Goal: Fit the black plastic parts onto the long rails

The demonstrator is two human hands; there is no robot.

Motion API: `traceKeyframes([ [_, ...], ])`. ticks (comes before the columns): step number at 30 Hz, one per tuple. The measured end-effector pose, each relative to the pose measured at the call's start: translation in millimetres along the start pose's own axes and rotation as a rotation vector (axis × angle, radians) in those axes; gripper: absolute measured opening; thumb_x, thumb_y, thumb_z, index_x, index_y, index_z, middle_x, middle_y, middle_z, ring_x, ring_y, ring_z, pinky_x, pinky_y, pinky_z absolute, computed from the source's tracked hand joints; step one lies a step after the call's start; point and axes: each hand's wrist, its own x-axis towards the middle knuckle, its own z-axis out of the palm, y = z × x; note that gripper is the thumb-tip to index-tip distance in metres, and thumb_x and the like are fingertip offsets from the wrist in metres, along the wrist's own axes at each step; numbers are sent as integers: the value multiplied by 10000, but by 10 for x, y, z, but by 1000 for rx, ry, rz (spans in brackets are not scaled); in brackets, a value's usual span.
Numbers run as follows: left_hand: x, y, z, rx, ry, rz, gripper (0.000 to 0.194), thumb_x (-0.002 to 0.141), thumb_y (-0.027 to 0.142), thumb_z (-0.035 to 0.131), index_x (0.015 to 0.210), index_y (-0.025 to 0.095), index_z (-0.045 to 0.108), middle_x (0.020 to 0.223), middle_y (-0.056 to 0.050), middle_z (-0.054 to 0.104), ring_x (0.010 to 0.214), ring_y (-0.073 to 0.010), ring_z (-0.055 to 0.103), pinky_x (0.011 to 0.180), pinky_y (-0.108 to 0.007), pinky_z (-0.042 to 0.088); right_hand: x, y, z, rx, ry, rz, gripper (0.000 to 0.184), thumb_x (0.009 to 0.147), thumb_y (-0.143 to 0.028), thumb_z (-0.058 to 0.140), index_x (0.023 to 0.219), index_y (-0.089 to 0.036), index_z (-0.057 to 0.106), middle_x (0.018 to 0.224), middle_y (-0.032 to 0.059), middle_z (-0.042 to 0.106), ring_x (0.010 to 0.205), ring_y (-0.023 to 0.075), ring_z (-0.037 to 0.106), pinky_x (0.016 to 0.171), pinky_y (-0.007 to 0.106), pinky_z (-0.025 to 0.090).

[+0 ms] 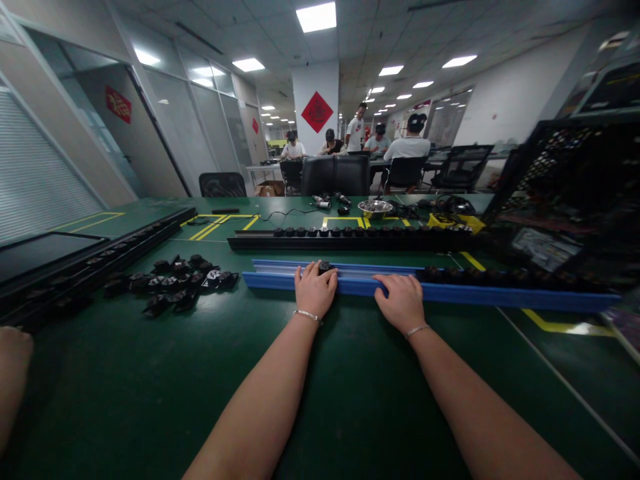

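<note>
A long blue channel rail [300, 283] lies across the green table in front of me. Its right part holds a row of small black parts [475, 275]. My left hand [316, 292] is closed around a small black part [325, 267] at the rail's left half; the fingertips reach into the channel. Further right, my right hand [401, 301] grips the rail's near wall, its fingers over the top edge and the thumb bent in front. To the left of the rail, a pile of loose black parts [170, 281] rests on the table.
Behind the blue rail lies a black rail [250, 244] with a similar row of parts. Another dark rail [150, 235] runs along the left. A metal bowl [375, 208] and a yellow tray [456, 222] stand farther back. Another person's hand [14, 360] shows at the left edge.
</note>
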Motion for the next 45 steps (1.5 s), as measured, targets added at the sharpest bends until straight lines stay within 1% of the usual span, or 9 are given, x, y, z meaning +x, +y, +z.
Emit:
traceKeyframes([
  [6, 17, 3, -31, 19, -23, -84, 318, 898, 408, 375, 1038, 410, 660, 1295, 9, 554, 1258, -209, 399, 1088, -521, 134, -1, 1, -3, 7, 5, -5, 298, 789, -254, 434, 989, -240, 654, 981, 30, 671, 952, 207, 533, 990, 436, 252],
  [10, 24, 2, -51, 28, -43, -109, 324, 903, 409, 364, 1037, 413, 658, 1300, 16, 550, 1265, -207, 392, 1086, -535, 125, -2, 1, 0, 1, 9, -8, 297, 789, -254, 434, 984, -236, 657, 972, 33, 670, 946, 207, 533, 984, 426, 254],
  [16, 13, -9, -92, 44, -85, -76, 373, 921, 428, 299, 1084, 410, 634, 1327, 6, 523, 1257, -206, 399, 1083, -532, 142, 1, -1, 6, -7, 15, -3, 296, 782, -250, 435, 972, -236, 662, 967, 35, 671, 936, 210, 534, 972, 419, 255],
  [21, -22, -128, -169, 82, -119, 27, 409, 921, 471, 258, 1183, 413, 566, 1354, -11, 492, 1279, -217, 365, 1080, -539, 147, 7, 3, 8, 3, 20, -7, 294, 776, -251, 442, 972, -233, 661, 973, 38, 671, 931, 215, 532, 964, 429, 257],
  [25, -48, -220, -203, 103, -106, 19, 401, 923, 439, 269, 1199, 395, 557, 1355, -20, 487, 1285, -219, 358, 1086, -532, 143, 7, -5, 1, 18, 16, -2, 287, 777, -252, 441, 963, -235, 658, 982, 35, 669, 941, 214, 532, 968, 434, 259],
  [31, -51, -219, -197, 87, -112, -18, 392, 923, 411, 281, 1202, 393, 556, 1364, -15, 479, 1300, -211, 342, 1096, -524, 130, 5, 1, 12, 8, 28, -6, 289, 771, -240, 449, 967, -242, 661, 981, 34, 671, 936, 215, 534, 971, 439, 261],
  [34, -50, -230, -196, 90, -99, -18, 397, 926, 411, 269, 1197, 398, 559, 1356, -16, 487, 1305, -212, 336, 1090, -544, 127, 4, 8, 17, -5, 22, -9, 295, 770, -238, 455, 982, -242, 660, 992, 33, 669, 941, 212, 533, 974, 437, 261],
  [41, -36, -294, -187, 98, -56, -54, 388, 920, 415, 281, 1155, 409, 590, 1329, -22, 516, 1301, -246, 334, 1054, -617, 120, 6, 0, -4, -14, 6, -14, 297, 779, -243, 446, 985, -235, 659, 995, 35, 672, 933, 207, 540, 967, 430, 272],
  [45, -12, -323, -181, 107, -54, -100, 378, 914, 424, 299, 1140, 414, 602, 1317, -14, 528, 1304, -253, 330, 1055, -610, 127, 7, 2, -6, -17, 9, -19, 298, 769, -233, 451, 979, -239, 662, 980, 36, 676, 930, 207, 542, 953, 425, 284],
])
